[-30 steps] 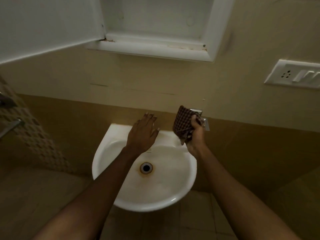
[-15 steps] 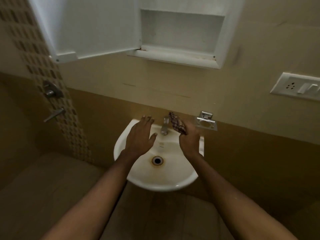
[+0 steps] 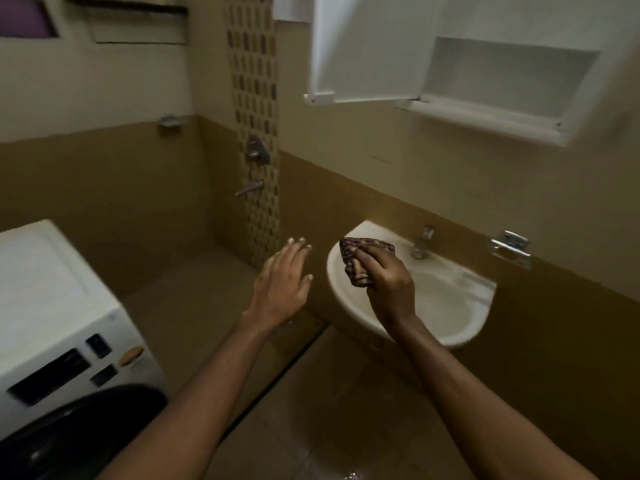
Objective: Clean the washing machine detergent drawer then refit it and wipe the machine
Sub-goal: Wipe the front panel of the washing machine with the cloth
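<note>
My right hand grips a dark checked cloth over the left rim of the white wash basin. To its left my left hand hovers over the floor, fingers spread, holding nothing. A white front-loading washing machine stands at the lower left, with its dark control panel and dark round door facing me. A dark oblong slot at the panel's left may be the drawer opening. No detergent drawer shows in view.
A metal tap stands at the basin's back, a metal soap holder on the wall to its right. An open white wall cabinet hangs above, its door swung out. Shower valve and spout sit on the mosaic strip.
The view has swung left and back from the basin, bringing the washing machine into sight. Both hands moved left; my left hand left the basin and my right still holds the cloth.
</note>
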